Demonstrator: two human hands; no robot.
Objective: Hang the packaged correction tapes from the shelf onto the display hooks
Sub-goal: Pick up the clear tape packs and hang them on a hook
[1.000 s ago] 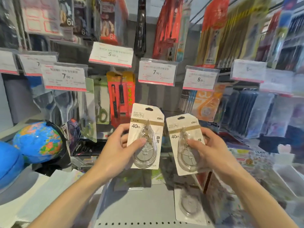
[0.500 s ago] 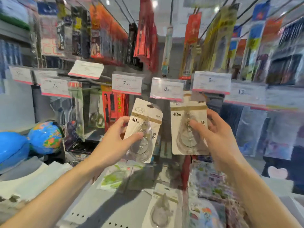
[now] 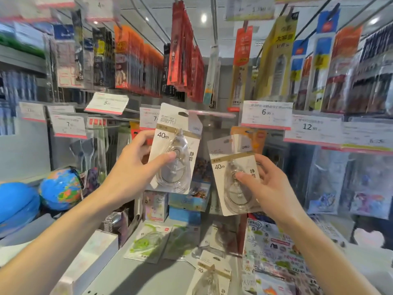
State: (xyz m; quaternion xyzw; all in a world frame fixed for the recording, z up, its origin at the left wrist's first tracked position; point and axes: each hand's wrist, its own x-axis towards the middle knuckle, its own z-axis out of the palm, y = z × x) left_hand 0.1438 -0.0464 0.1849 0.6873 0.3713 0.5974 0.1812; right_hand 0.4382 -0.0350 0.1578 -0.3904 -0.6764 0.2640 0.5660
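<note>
Against the stationery aisle's hook wall, both correction tape packs have risen: the left hand (image 3: 136, 173) fingers grip one pack (image 3: 175, 149) near the hook (image 3: 212, 113), the right hand (image 3: 270, 188) clamps another (image 3: 235, 177) lower, hanging imminent.

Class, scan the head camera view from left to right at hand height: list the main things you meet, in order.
Globe → left hand → the correction tape pack it holds → the second correction tape pack → right hand → the 12 price tag.
</note>
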